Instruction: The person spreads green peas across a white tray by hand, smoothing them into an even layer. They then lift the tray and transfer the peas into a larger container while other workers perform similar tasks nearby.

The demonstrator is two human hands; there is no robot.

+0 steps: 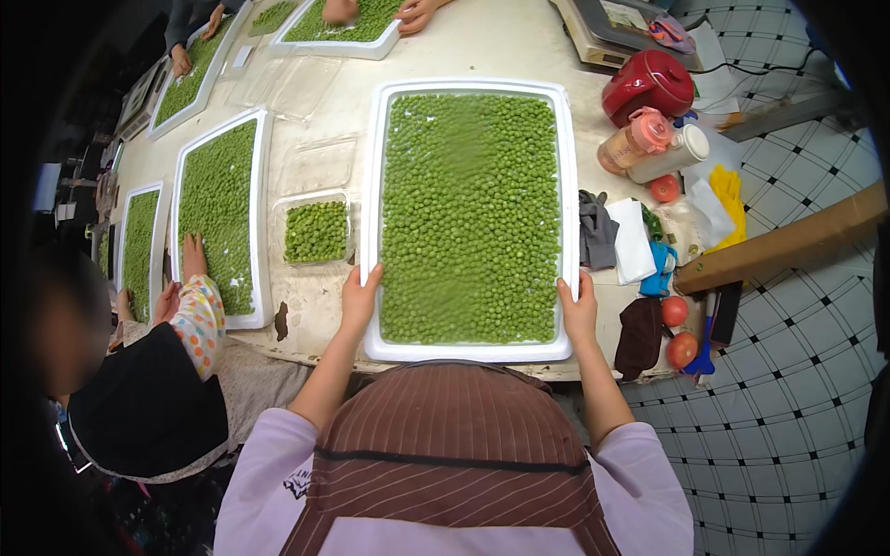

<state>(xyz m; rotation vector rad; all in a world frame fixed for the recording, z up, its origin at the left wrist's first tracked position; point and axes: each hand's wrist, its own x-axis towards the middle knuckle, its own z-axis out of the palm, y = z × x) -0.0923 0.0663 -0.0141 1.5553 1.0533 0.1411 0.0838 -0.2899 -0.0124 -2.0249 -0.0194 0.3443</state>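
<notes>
A white foam tray (470, 351) lies before me at the table's near edge, its floor covered with green peas (473, 222). My left hand (360, 295) grips the tray's left rim near the lower corner, thumb on top. On the opposite rim, at about the same height, my right hand (578, 306) has hold in the same way; the fingers of both are partly hidden under the rim. Left of the tray stands a clear plastic box of peas (316, 232), with an open clear plastic lid (318, 165) behind it.
On the left, a co-worker's hand (194, 257) touches peas in another foam tray (261, 208). More hands work at trays farther back. To the right are a red kettle (648, 87), bottles, a grey glove (596, 229), tomatoes (682, 349) and a scale (598, 35).
</notes>
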